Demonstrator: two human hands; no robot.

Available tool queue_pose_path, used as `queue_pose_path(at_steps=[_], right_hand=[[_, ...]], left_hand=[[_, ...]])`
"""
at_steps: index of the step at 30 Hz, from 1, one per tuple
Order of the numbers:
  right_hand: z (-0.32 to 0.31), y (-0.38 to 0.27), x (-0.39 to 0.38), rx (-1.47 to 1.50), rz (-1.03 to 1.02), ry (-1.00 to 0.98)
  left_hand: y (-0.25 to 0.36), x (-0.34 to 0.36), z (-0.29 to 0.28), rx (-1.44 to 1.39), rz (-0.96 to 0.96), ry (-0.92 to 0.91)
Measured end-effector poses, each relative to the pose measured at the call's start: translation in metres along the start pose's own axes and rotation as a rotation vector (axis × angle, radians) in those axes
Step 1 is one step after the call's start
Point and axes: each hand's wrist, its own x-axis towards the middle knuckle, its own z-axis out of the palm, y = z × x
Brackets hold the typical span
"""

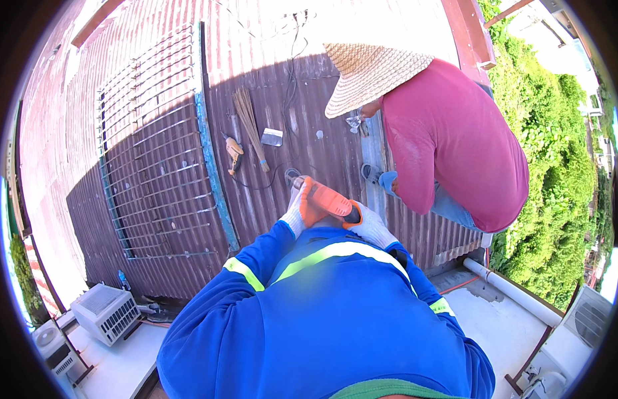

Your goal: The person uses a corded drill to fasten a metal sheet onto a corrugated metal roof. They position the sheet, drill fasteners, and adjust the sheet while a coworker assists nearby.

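Observation:
Both of my hands wear white gloves with orange palms. They hold an orange power tool (330,199), shaped like an angle grinder, in front of my waist. My left hand (300,207) is closed around its left end. Around the dark right end, my right hand (369,225) is closed too. The tool's working end is mostly hidden by my left hand. Past it, on the corrugated roof (269,199), lie a yellow drill-like tool (234,151), a bundle of thin sticks like a broom (250,126) and a small silver-grey rectangle (272,137).
A co-worker in a straw hat (369,73) and maroon shirt (449,133) crouches close on my right. A metal grille (156,153) with a blue bar (212,166) lies to my left. Cords (292,73) trail across the roof. Air-conditioner units (106,312) stand at lower left.

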Motion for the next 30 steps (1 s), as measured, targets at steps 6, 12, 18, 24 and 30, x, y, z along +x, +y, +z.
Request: queue_pose_path(at_steps=[6,12,18,24,30], right_hand=[[0.005,0.006,0.005,-0.001,0.007,-0.008],[0.007,0.005,0.005,0.065,0.011,0.016],[0.007,0.006,0.005,0.074,0.031,0.022],[0.008,0.012,0.008,0.042,0.04,0.028],[0.007,0.01,0.006,0.064,0.047,0.023]], left_hand=[[0.003,-0.004,0.005,-0.04,0.015,0.049],[0.002,-0.014,0.016,-0.044,0.006,0.101],[0.002,-0.006,0.009,-0.01,0.051,0.083],[0.001,0.002,0.002,-0.021,0.066,0.071],[0.0,-0.003,0.008,-0.041,0.032,0.104]])
